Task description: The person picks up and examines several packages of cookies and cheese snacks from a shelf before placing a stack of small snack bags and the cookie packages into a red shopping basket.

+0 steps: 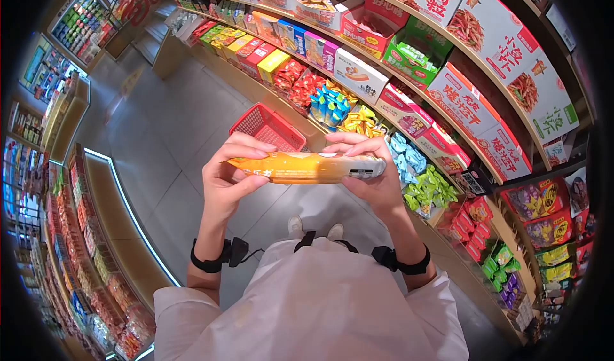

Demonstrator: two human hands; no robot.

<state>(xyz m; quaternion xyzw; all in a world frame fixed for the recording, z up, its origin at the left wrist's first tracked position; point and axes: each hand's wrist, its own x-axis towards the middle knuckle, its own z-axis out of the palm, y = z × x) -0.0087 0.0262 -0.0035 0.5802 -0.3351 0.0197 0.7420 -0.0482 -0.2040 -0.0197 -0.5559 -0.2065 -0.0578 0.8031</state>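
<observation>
An orange snack package is held level in front of my chest, between both hands. Its left end is pinched by the thumb and fingers of my left hand. The silvery right end, with a small dark label, sits between the thumb and fingers of my right hand. Just beyond the package, a red plastic basket is low down beside the shelf base. Black straps with small black devices are around both wrists.
Curved shelves with boxed and bagged snacks run from the top to the right. Bins of wrapped snacks lie along the lower shelf. A lit-edged display stands at the left. Grey tiled floor shows between them.
</observation>
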